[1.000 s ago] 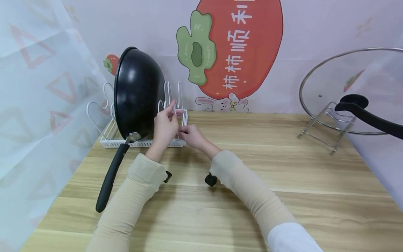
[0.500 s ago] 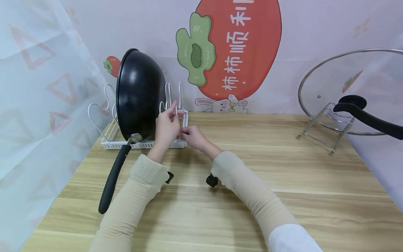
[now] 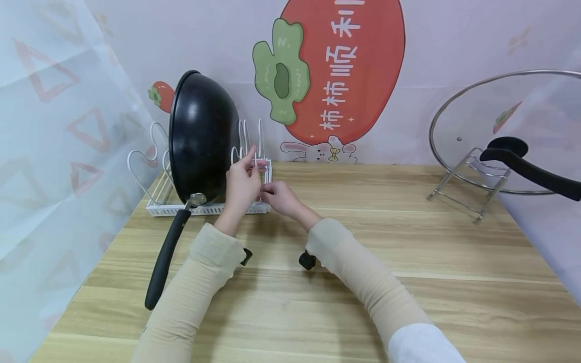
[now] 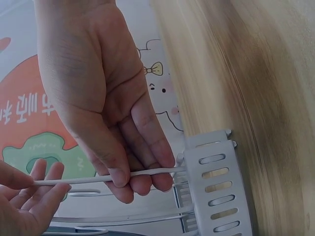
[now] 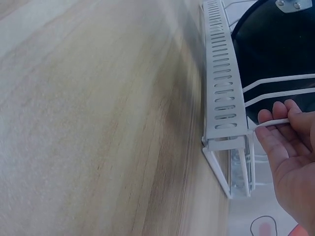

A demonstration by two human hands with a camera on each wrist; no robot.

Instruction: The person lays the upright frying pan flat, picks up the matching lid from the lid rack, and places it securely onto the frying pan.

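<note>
A white wire rack (image 3: 170,209) stands at the left of the wooden table. In it leans a black wok (image 3: 204,141), tipped on its side, its long black handle (image 3: 167,262) reaching over the front. Both hands are on the rack's rightmost white wire divider (image 4: 93,180). My left hand (image 3: 242,184) pinches it higher up between thumb and fingers. Lower down, close to the base, my right hand (image 3: 281,197) pinches the same wire; the right wrist view shows those right fingers (image 5: 285,142) beside the slotted rim.
A clear glass lid (image 3: 472,121) with a metal rim rests upright on a small wire stand (image 3: 472,186) at the right; a black handle (image 3: 540,171) sticks out from it. Behind the table hangs a printed wall sheet (image 3: 349,91). More wire dividers (image 3: 154,151) stand left of the wok.
The rack, the wok and both hands have shifted slightly to the right. The wok's handle has swung a little to the right. Both hands keep their pinch on the wire.
</note>
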